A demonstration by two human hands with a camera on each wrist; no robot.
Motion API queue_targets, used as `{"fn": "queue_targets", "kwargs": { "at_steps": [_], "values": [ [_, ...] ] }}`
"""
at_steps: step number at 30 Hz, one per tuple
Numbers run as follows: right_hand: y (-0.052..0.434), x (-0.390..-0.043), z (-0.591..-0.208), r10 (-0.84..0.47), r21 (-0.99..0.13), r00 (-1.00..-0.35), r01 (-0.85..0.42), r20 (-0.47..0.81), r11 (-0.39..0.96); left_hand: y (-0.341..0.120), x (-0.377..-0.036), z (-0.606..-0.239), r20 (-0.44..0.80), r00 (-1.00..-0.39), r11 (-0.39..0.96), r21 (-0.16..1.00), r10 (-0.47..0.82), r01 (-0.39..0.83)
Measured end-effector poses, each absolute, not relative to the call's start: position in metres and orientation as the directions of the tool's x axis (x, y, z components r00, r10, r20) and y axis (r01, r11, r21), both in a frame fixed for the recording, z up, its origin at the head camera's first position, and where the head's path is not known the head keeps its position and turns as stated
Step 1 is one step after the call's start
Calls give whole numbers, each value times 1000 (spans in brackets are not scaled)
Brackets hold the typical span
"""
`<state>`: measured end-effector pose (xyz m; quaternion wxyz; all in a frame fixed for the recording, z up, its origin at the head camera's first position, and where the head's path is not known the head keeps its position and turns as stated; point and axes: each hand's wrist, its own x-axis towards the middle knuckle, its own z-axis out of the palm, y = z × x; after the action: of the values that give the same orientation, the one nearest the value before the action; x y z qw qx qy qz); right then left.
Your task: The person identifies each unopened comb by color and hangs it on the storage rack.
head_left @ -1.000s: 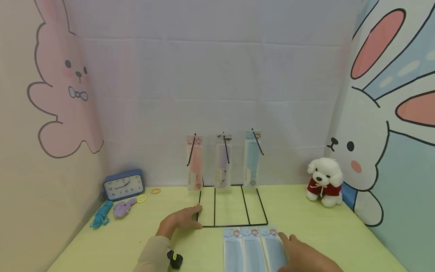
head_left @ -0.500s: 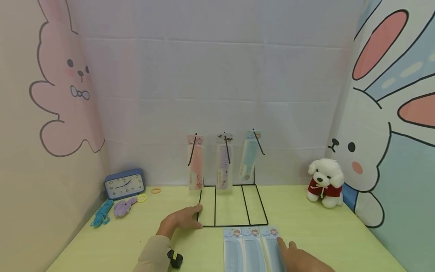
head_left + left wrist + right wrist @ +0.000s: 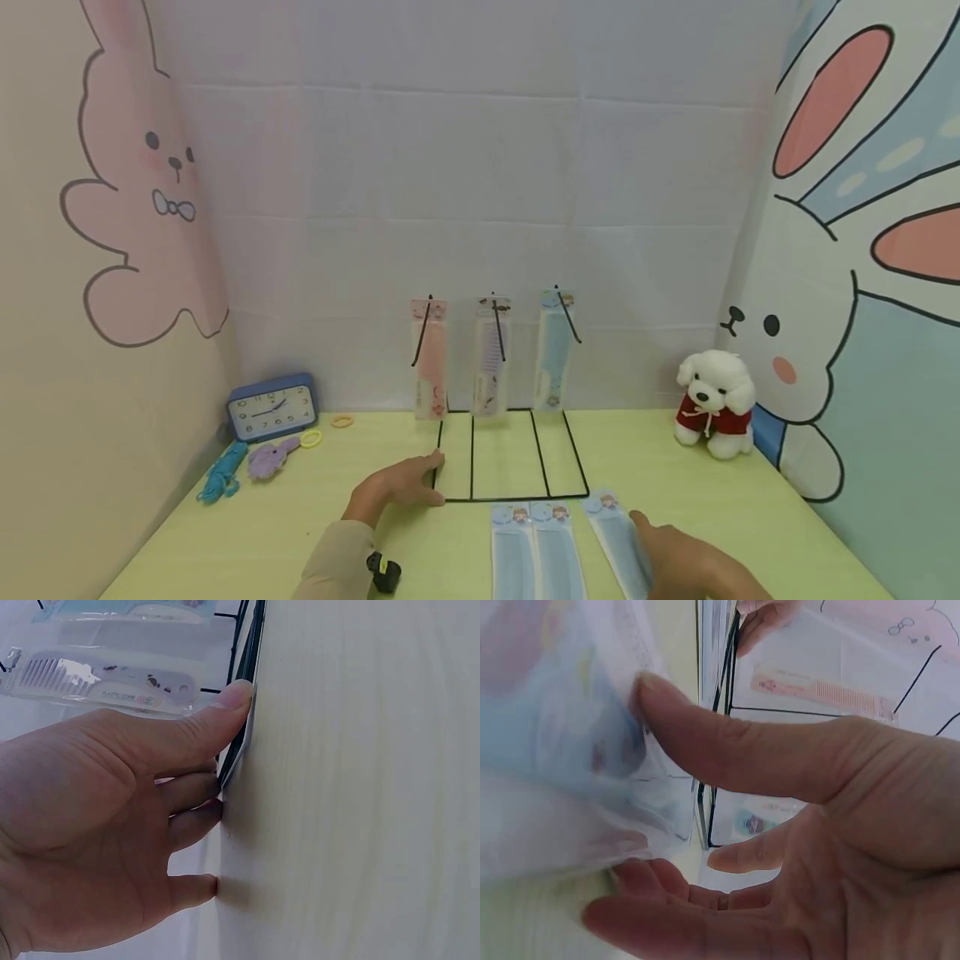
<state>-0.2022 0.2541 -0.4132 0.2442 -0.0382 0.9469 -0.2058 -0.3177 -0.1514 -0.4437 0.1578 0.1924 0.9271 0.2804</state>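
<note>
My right hand [image 3: 690, 560] pinches a packaged blue comb [image 3: 613, 533] at its right edge. In the right wrist view, thumb and fingers lie on either side of the clear wrapper [image 3: 570, 750]. To the left, two more packaged blue combs [image 3: 555, 550] lie side by side on the table. My left hand [image 3: 405, 482] holds the left front corner of the black wire rack [image 3: 517, 500]. Its thumb [image 3: 236, 694] lies along the bar and its fingertips reach the table. On the rack's hooks hang a pink comb [image 3: 431, 358], a purple comb [image 3: 491, 358] and a blue comb [image 3: 555, 354], each packaged.
A blue clock [image 3: 272, 408] stands at the back left. Near it lie a teal bundle of cord [image 3: 223, 473], a purple toy-shaped piece [image 3: 272, 458] and two small rings [image 3: 311, 438]. A white plush dog [image 3: 716, 404] sits at the back right. Walls surround the table.
My right hand has shifted right with the third packaged comb, which now lies tilted and apart from the other two. The hanging blue comb swung aside and back. My left hand stays put.
</note>
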Motion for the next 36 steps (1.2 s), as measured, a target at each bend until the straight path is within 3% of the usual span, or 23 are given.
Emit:
{"fn": "queue_targets", "kwargs": {
  "at_steps": [7, 18, 23, 28, 36],
  "values": [
    [275, -213, -408, -148, -523, -863, 148, -483, 839, -151, -316, -444, -188, -882, 773, 581, 432, 255],
    [312, -211, -380, -256, -643, -845, 130, -470, 755, -150, -314, -438, -188, -885, 773, 583, 426, 249],
    [334, -213, -367, -369, -731, -846, 35, -385, 682, -151, -316, -441, -196, -884, 777, 580, 425, 244],
    [344, -214, -358, -475, -811, -853, -115, -216, 574, -151, -317, -443, -193, -882, 774, 582, 430, 249],
    [334, -211, -353, -535, -770, -840, -398, 87, 500, -151, -318, -443, -186, -877, 771, 579, 442, 266]
  ]
}}
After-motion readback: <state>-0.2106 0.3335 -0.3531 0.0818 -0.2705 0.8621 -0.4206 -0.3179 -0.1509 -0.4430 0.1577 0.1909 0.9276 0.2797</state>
